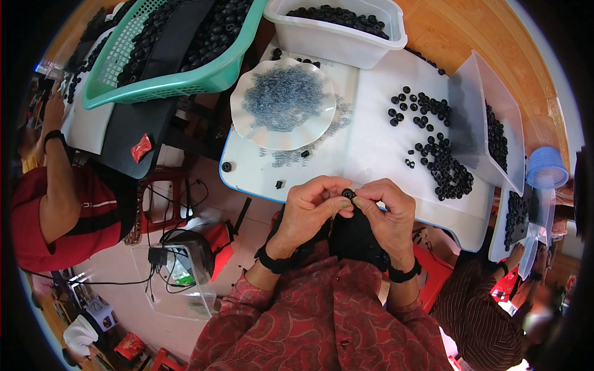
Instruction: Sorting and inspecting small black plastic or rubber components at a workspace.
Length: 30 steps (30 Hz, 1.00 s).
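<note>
I hold a small black ring between both hands, just past the near edge of the white tabletop. My left hand has its fingers pinched together on the ring from one side, and my right hand has its fingertips clamped on it from the other, so the 2 hands touch around it. A black bag sits in my lap right under them.

On the tabletop, a loose heap of black rings lies toward the right edge, spilling from a clear bin tipped on its side there. A white scalloped plate of small grey rings stands near the far left corner, with a few grey ones scattered beside it. A white tub of black rings stands at the far edge. A green basket of black parts rests off the far left corner. Another person's arm shows at the left.
</note>
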Each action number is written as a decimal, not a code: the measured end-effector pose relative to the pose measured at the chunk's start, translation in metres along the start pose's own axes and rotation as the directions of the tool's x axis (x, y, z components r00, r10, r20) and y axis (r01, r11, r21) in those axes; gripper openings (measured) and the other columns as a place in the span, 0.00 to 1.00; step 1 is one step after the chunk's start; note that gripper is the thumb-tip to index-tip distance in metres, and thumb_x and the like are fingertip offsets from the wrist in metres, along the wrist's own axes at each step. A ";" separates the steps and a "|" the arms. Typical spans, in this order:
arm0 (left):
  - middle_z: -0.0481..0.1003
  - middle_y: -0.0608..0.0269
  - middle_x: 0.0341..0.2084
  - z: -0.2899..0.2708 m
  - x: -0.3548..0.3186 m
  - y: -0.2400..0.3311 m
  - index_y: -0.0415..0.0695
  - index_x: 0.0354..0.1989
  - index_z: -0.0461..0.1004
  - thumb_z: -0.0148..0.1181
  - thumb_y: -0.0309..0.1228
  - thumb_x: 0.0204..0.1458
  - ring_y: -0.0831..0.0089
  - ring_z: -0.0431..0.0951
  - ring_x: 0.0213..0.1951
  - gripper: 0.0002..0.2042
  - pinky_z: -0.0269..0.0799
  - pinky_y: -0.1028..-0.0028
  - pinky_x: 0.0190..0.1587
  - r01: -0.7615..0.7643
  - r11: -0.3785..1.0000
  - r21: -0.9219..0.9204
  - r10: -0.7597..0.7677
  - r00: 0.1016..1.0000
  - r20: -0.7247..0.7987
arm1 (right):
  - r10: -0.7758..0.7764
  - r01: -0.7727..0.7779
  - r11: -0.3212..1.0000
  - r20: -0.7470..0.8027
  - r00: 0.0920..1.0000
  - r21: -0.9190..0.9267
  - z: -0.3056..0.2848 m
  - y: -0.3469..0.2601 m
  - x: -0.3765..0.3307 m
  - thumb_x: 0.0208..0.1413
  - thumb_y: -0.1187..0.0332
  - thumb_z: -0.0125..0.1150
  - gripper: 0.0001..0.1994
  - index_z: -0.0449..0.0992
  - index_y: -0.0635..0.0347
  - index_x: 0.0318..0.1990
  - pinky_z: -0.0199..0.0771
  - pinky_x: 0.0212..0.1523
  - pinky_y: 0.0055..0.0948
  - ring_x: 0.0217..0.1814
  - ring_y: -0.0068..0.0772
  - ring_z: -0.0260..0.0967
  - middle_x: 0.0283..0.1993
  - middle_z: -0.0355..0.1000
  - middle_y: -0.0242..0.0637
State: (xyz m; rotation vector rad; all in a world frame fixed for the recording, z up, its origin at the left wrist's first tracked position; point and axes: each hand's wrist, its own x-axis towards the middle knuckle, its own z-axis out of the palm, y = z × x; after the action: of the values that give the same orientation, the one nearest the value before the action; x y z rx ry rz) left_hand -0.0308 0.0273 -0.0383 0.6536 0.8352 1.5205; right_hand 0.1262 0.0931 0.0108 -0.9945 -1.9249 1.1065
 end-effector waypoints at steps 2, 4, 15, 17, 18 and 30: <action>0.79 0.55 0.36 0.000 0.000 -0.001 0.32 0.46 0.75 0.59 0.15 0.56 0.71 0.82 0.36 0.10 0.81 0.74 0.41 0.005 1.000 0.009 -0.005 1.000 0.003 | -0.045 0.045 0.999 0.010 0.999 -0.009 -0.002 -0.001 0.002 0.49 0.84 0.65 0.06 0.78 0.65 0.33 0.75 0.34 0.25 0.31 0.29 0.75 0.32 0.76 0.38; 0.79 0.54 0.35 -0.002 0.000 0.000 0.31 0.45 0.75 0.59 0.15 0.55 0.71 0.82 0.36 0.09 0.81 0.74 0.41 0.008 1.000 0.017 -0.008 1.000 0.005 | -0.090 0.093 0.994 0.060 0.994 -0.050 -0.005 -0.001 0.003 0.50 0.84 0.65 0.05 0.78 0.65 0.32 0.75 0.33 0.25 0.31 0.29 0.75 0.32 0.75 0.37; 0.80 0.54 0.35 -0.009 -0.001 0.001 0.33 0.44 0.76 0.59 0.16 0.56 0.71 0.82 0.35 0.08 0.82 0.74 0.41 -0.063 0.982 0.179 0.044 0.993 0.111 | -0.094 0.103 0.987 0.075 0.993 -0.125 -0.002 -0.008 0.000 0.50 0.84 0.64 0.05 0.77 0.65 0.32 0.74 0.29 0.25 0.30 0.31 0.76 0.32 0.75 0.38; 0.80 0.54 0.35 -0.009 0.002 0.003 0.33 0.44 0.75 0.59 0.16 0.56 0.70 0.82 0.35 0.08 0.82 0.74 0.41 -0.061 0.971 0.231 0.037 0.994 0.105 | -0.090 0.099 0.986 0.075 0.993 -0.137 -0.001 -0.007 0.001 0.50 0.84 0.64 0.05 0.77 0.65 0.32 0.74 0.29 0.25 0.30 0.31 0.76 0.32 0.75 0.39; 0.80 0.53 0.36 -0.009 0.003 0.005 0.33 0.44 0.75 0.59 0.16 0.56 0.70 0.82 0.36 0.08 0.82 0.74 0.40 -0.058 0.957 0.284 0.031 0.995 0.099 | -0.088 0.095 0.986 0.054 0.995 -0.135 0.000 -0.005 0.003 0.50 0.84 0.65 0.05 0.77 0.65 0.32 0.74 0.30 0.25 0.30 0.31 0.76 0.32 0.75 0.39; 0.80 0.52 0.35 -0.001 0.006 0.002 0.32 0.45 0.74 0.59 0.16 0.55 0.68 0.83 0.35 0.09 0.83 0.71 0.40 -0.028 0.999 -0.026 0.028 1.000 0.013 | -0.083 0.080 0.994 -0.029 0.996 -0.077 -0.001 -0.016 0.006 0.51 0.82 0.66 0.05 0.79 0.65 0.36 0.75 0.35 0.25 0.34 0.29 0.76 0.34 0.76 0.39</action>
State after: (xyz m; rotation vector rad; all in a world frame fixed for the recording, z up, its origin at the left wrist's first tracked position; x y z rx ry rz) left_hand -0.0334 0.0333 -0.0373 0.6578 0.7982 1.5480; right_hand 0.1200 0.0930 0.0265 -0.9597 -1.9761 0.9716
